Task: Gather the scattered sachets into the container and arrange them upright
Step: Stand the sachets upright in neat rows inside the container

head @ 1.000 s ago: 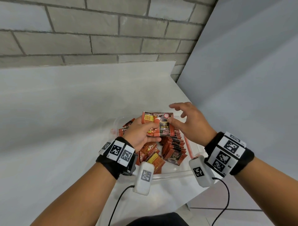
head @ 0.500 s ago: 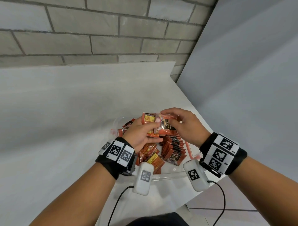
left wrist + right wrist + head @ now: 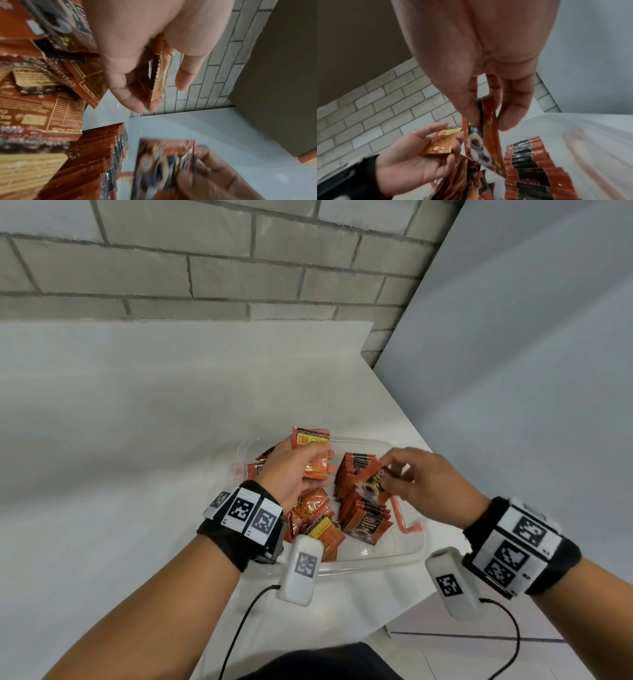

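Whereas both hands met on one bundle half a second ago: they are now parted.
Single sachet [image 3: 371, 481]: pinched by the right hand [image 3: 430, 489] above the upright row [image 3: 359, 508].
Remaining sachets [image 3: 313, 455]: gripped by the left hand [image 3: 294, 474].
Container [image 3: 407, 556]: kept beneath both hands, on the table [image 3: 137, 440].

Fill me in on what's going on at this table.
A person is sorting coffee sachets in a clear container. The right hand pinches one sachet above the upright row on the container's right side. The left hand holds more sachets. A loose pile lies flat on the left side, not yet stood up.
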Motion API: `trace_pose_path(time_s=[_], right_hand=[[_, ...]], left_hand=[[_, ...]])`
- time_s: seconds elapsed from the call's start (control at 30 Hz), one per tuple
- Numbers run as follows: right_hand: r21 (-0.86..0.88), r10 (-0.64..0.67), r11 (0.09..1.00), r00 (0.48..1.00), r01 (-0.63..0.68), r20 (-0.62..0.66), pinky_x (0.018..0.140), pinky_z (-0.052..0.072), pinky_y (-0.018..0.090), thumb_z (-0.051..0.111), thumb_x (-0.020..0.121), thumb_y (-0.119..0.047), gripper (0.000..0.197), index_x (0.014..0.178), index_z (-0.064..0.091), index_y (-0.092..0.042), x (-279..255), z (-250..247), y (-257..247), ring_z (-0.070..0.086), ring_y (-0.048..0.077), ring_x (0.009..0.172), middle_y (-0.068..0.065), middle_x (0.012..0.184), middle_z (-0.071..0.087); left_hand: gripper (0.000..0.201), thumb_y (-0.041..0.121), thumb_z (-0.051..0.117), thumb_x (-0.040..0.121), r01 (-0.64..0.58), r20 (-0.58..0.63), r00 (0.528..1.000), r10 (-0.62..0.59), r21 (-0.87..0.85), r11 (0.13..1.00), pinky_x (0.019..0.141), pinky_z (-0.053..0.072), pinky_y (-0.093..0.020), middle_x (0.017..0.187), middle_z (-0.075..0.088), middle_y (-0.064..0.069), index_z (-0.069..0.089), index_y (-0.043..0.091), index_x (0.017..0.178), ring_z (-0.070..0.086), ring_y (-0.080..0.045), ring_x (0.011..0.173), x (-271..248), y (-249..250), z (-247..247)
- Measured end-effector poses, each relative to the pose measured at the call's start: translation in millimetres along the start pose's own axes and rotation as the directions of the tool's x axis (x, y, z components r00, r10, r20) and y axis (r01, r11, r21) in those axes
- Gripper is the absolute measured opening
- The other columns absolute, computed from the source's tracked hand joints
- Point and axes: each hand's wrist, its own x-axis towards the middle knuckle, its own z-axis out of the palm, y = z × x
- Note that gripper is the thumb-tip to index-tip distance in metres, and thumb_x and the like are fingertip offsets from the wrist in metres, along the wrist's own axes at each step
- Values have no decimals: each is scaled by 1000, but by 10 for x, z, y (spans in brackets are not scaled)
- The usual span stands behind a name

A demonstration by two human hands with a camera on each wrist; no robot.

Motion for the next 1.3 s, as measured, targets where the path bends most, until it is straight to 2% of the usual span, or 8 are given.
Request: trace_pose_path(time_s=[0.07, 0.13, 0.3, 0.5, 0.63, 0.87, 1.1, 1.3], right_hand=[[-74, 10, 997, 991, 0, 131, 60, 46, 21, 62, 88, -12, 15, 88, 65, -26, -101, 20, 25, 61, 12, 61, -11, 76, 62], [-176, 40, 984, 968, 4, 249, 66, 47, 24, 60, 87, -12, 14, 91, 66, -24, -157, 63, 46, 62, 14, 70, -10, 79, 64], [-394, 119, 919, 939, 19, 322, 73, 49, 27, 63, 83, -17, 17, 98, 65, -24, -139, 243, 106, 61, 16, 80, -5, 88, 67], [-608, 118, 786, 940, 108, 320, 51, 31, 24, 55, 81, -15, 7, 80, 51, -20, -38, 384, 74, 52, 21, 69, -4, 75, 53], [-683, 86, 712, 944, 164, 318, 65, 31, 26, 50, 87, -17, 9, 79, 45, -18, -41, 449, 15, 47, 21, 67, -1, 76, 50], [-742, 119, 655, 950, 143, 287, 69, 32, 28, 46, 88, -17, 8, 81, 44, -18, -45, 493, -8, 46, 22, 67, 1, 79, 50], [-725, 90, 673, 957, 146, 276, 76, 37, 30, 48, 92, -23, 12, 100, 55, -17, -59, 476, 21, 62, 24, 85, 1, 97, 64], [-713, 84, 688, 962, 134, 261, 72, 33, 28, 58, 89, -33, 19, 97, 48, -18, -64, 449, 45, 49, 21, 73, 0, 98, 63]], left_hand=[[12, 17, 59, 91, -4, 5, 1000, 3, 10, 1000, 69, 52, -33, 91, 67, -7, 58, 15, 102, 65, -19, 78, 1, -2, 1], [11, 17, 59, 91, -5, 5, 1000, 5, 14, 1000, 68, 51, -32, 91, 67, -7, 58, 16, 102, 65, -19, 78, 0, 1, 1], [11, 17, 59, 91, 2, 12, 1000, -2, 28, 1000, 67, 50, -32, 89, 68, -6, 58, 16, 102, 65, -18, 77, -13, 7, 13], [12, 17, 59, 91, 10, 4, 1000, -10, 33, 999, 62, 49, -30, 88, 68, -6, 58, 16, 103, 65, -18, 74, -33, 23, 24], [11, 18, 59, 92, 9, 6, 1000, -10, 35, 999, 62, 48, -29, 89, 69, -7, 58, 16, 103, 65, -18, 74, -40, 27, 21], [12, 19, 58, 92, 12, 13, 1000, -12, 38, 999, 62, 48, -28, 88, 69, -6, 58, 17, 103, 66, -17, 75, -41, 33, 26], [13, 19, 58, 92, 21, 13, 1000, -21, 49, 999, 60, 49, -28, 87, 70, -5, 58, 16, 105, 66, -17, 74, -53, 36, 27], [13, 19, 58, 92, 30, 2, 1000, -30, 58, 998, 62, 49, -29, 88, 70, -5, 58, 16, 106, 66, -17, 74, -63, 46, 35]])
